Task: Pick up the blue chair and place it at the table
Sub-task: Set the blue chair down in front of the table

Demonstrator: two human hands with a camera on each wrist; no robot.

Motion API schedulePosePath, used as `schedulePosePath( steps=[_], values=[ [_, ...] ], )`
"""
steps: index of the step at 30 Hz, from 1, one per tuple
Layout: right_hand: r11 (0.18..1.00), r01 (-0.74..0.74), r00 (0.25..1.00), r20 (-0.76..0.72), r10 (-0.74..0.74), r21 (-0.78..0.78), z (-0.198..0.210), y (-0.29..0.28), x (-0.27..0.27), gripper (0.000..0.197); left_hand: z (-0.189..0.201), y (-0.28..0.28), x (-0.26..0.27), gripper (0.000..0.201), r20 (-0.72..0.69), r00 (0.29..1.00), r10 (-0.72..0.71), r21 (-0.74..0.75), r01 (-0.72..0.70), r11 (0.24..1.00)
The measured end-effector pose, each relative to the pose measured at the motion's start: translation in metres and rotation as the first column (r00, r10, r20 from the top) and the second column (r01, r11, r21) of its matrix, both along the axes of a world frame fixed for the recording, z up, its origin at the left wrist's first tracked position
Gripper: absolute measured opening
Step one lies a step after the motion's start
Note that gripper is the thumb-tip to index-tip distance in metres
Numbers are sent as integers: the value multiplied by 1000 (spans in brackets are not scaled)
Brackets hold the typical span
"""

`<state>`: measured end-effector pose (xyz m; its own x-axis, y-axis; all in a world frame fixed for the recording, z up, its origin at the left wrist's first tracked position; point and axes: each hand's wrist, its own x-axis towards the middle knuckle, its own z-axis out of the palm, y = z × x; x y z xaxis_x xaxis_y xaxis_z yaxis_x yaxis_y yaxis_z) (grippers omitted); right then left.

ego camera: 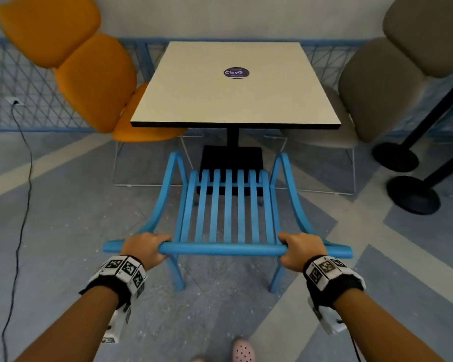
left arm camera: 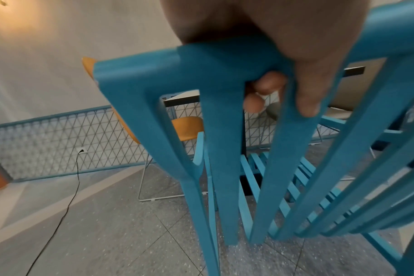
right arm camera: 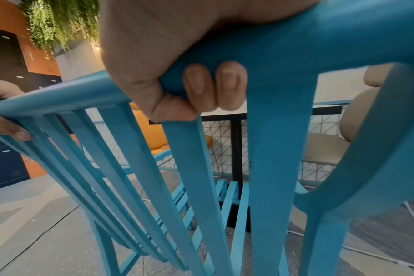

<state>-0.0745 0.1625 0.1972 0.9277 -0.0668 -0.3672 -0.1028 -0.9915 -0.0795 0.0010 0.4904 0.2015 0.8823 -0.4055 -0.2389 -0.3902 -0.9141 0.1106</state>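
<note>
The blue slatted chair (ego camera: 226, 210) stands just in front of me, its seat facing the square beige table (ego camera: 233, 100) on a black pedestal. My left hand (ego camera: 144, 246) grips the left end of the chair's top rail (ego camera: 221, 249), fingers curled over it. My right hand (ego camera: 300, 248) grips the right end the same way. In the left wrist view my left hand (left arm camera: 284, 78) wraps the rail (left arm camera: 213, 61) with fingertips showing behind it. In the right wrist view my right hand (right arm camera: 177, 82) holds the rail (right arm camera: 296, 48), thumb and two fingertips underneath.
An orange chair (ego camera: 89, 74) stands at the table's left, a beige chair (ego camera: 385, 82) at its right. Two black round stand bases (ego camera: 413, 194) sit on the floor at the right. A black cable (ego camera: 24, 205) runs along the floor at the left. A blue lattice fence (ego camera: 24, 87) lines the wall.
</note>
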Motion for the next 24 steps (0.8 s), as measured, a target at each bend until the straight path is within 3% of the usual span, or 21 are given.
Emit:
schedulePosePath(
  steps=[3, 7, 10, 12, 14, 17, 24],
  values=[
    [1000, -8, 1000, -7, 8, 3, 0, -2, 18, 15, -9, -3, 17, 19, 68, 997, 27, -53, -23, 998],
    [1000, 18, 1000, -16, -18, 2, 0, -3, 34, 18, -12, -6, 36, 26, 80, 997, 3, 4, -3, 1000],
    [999, 27, 1000, -13, -27, 24, 2, -5, 42, 8, -11, -9, 43, 30, 83, 997, 2, 23, -4, 1000],
    [999, 32, 999, -20, -32, 18, 0, -7, 40, 15, -12, -10, 46, 25, 70, 997, -14, -2, 14, 1000],
    [1000, 24, 1000, -5, -24, 12, -7, -8, 34, 20, -16, -7, 45, 33, 62, 995, -82, 2, 82, 997],
    [999, 42, 999, 7, -42, -9, -11, -13, 25, 20, -23, -7, 46, 43, 53, 990, -132, 39, 130, 991],
    [999, 38, 999, 9, -37, -33, -5, -28, 37, 20, -21, -23, 51, 43, 115, 981, -158, 29, 155, 987]
  ],
)
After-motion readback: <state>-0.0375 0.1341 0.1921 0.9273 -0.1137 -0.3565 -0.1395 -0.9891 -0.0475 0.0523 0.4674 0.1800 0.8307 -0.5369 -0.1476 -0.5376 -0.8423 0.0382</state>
